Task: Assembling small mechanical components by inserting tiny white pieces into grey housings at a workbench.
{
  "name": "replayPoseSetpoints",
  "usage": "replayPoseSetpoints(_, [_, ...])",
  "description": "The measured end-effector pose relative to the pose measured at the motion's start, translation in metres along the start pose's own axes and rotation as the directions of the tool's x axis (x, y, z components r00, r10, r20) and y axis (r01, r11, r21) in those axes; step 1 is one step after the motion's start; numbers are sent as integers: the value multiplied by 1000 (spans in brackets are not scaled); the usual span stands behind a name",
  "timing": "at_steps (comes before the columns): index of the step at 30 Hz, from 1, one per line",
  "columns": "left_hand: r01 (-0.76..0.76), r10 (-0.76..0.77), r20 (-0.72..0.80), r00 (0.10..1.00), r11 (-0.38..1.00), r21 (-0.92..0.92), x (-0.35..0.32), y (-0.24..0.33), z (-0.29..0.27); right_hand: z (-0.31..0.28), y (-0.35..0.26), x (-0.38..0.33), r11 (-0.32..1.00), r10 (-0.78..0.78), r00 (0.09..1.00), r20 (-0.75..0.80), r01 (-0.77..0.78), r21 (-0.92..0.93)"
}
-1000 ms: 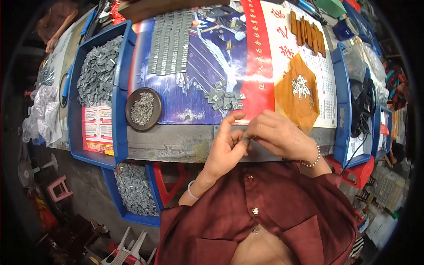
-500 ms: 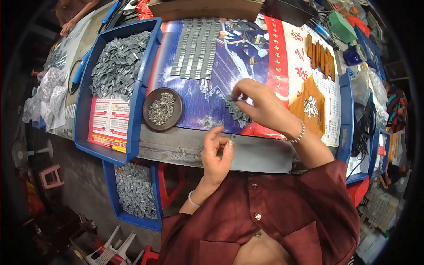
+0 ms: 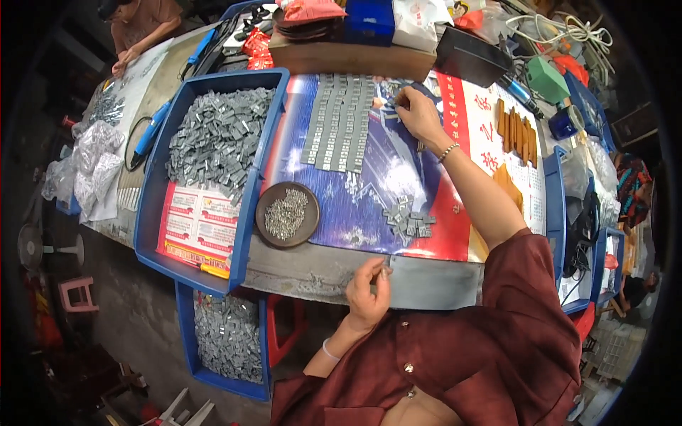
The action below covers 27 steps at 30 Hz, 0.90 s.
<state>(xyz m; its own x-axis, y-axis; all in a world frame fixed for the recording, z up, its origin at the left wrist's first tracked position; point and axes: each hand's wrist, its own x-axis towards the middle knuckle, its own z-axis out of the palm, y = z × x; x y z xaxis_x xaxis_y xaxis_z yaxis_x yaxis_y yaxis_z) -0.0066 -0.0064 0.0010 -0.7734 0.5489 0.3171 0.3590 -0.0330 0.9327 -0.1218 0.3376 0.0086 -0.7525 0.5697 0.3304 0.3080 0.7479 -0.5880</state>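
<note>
My right hand (image 3: 420,117) reaches over the poster-covered table, just right of the laid-out rows of small grey pieces (image 3: 334,128). Its thumb and forefinger are pinched together; whatever is between them is too small to make out. Near the front edge, my left hand (image 3: 367,297) hovers with curled fingers, the thumb close to the forefinger, and its contents do not show. Between the hands lies a loose heap of grey pieces (image 3: 408,221). A round brown dish (image 3: 307,231) of tiny shiny metal parts stands left of them.
A blue tray (image 3: 238,266) heaped with grey pieces fills the left side; another blue bin (image 3: 186,319) sits below it. Brown strips (image 3: 517,131) lie at right, above a wooden board (image 3: 508,186) partly behind my forearm. Boxes line the back. A person (image 3: 145,28) works at far left.
My right hand has moved away from the loose heap, forward to beside the rows. My left hand's thumb and forefinger have come closer together. The view has shifted, showing more of the back.
</note>
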Motion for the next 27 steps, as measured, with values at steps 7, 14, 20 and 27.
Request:
replayPoseSetpoints(7, [15,-15,-1,1000,999,30,0,2,0,19,26,42,989,-127,990,-58,122,-79])
replayPoseSetpoints(14, [30,-31,36,999,998,51,-3,-3,0,34,22,58,965,-223,964,-147,198,-170])
replayPoseSetpoints(20, [10,-14,47,999,997,82,0,-4,1,35,31,58,944,-316,936,-157,294,-146])
replayPoseSetpoints(27, [-6,2,42,999,995,98,1,-3,0,35,28,60,934,-346,920,-182,321,-153])
